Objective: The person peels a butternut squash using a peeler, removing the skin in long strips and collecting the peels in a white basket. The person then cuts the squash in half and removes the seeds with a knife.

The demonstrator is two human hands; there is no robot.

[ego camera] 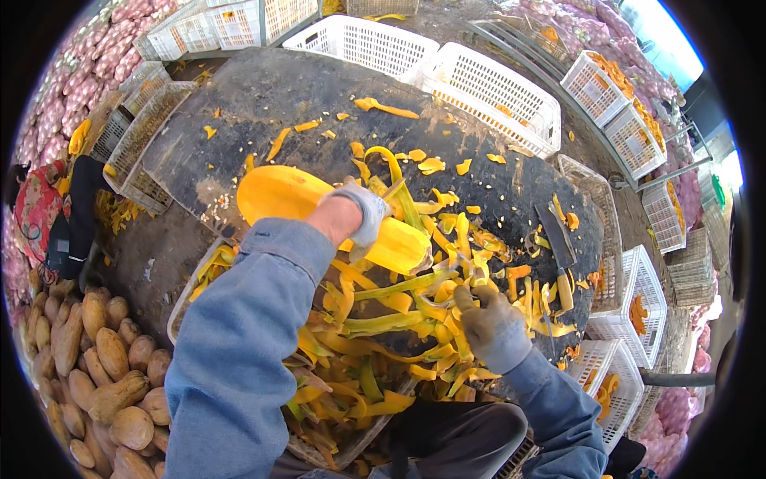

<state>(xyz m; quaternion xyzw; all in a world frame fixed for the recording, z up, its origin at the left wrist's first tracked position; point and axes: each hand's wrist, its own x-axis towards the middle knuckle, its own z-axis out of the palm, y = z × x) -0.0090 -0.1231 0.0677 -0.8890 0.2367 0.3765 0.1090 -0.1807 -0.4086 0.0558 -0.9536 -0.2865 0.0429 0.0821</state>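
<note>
My left hand point(361, 211), in a pale work glove, grips a long peeled orange squash point(278, 190) around its middle. The squash lies tilted above the dark tabletop point(251, 84), its narrow stem end towards the lower right. My right hand point(494, 328), in a soiled glove, is just right of that end, closed on a peeler point(440, 299) that is blurred and partly covered by fingers. Long strips of squash peel point(383, 323) are heaped beneath both hands. They spread over a crate point(365, 440) at the table's near edge.
A cleaver point(555, 236) with a wooden handle lies on the right of the table. White plastic crates point(497, 90) line the far side; others point(628, 305) stand right. Unpeeled squashes point(114, 353) are piled at lower left. Another person point(48, 209) is at far left.
</note>
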